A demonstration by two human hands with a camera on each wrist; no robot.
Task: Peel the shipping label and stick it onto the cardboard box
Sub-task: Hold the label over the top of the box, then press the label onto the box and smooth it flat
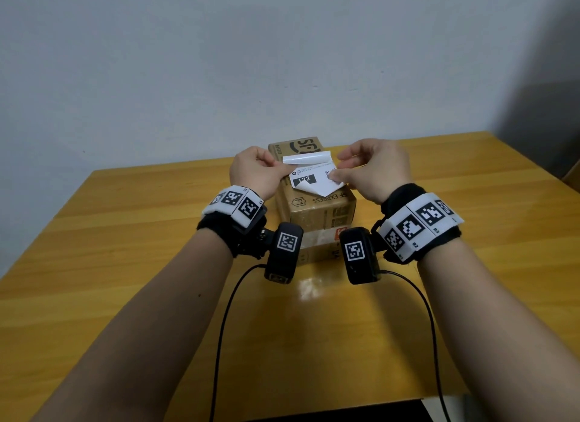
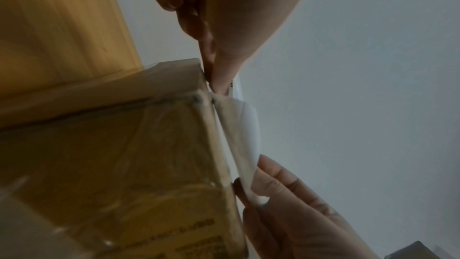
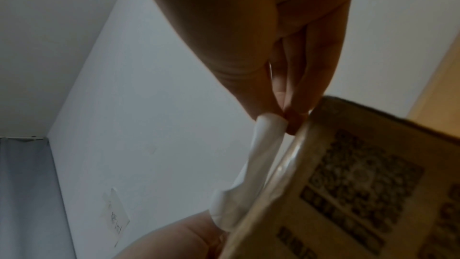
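A brown cardboard box [image 1: 317, 209] with printed markings and clear tape stands in the middle of the table. Just above its top I hold a white shipping label [image 1: 310, 179] printed with "122", its lower left corner curled. A glossy white backing strip [image 1: 306, 157] curls away along the label's far edge. My left hand [image 1: 280, 168] pinches the sheet's left end, and my right hand [image 1: 337, 174] pinches the right edge by the small code. In the left wrist view the left hand [image 2: 219, 88] pinches the label [image 2: 245, 135] beside the box [image 2: 124, 155]. In the right wrist view the right hand [image 3: 281, 113] pinches the label [image 3: 263, 145] next to the box [image 3: 361, 184].
The wooden table [image 1: 131, 264] runs back to a pale wall [image 1: 219, 60]. Two black cables [image 1: 226, 311] hang from the wrist cameras across the near tabletop. A dark object [image 1: 546, 123] stands at the right beyond the table's corner.
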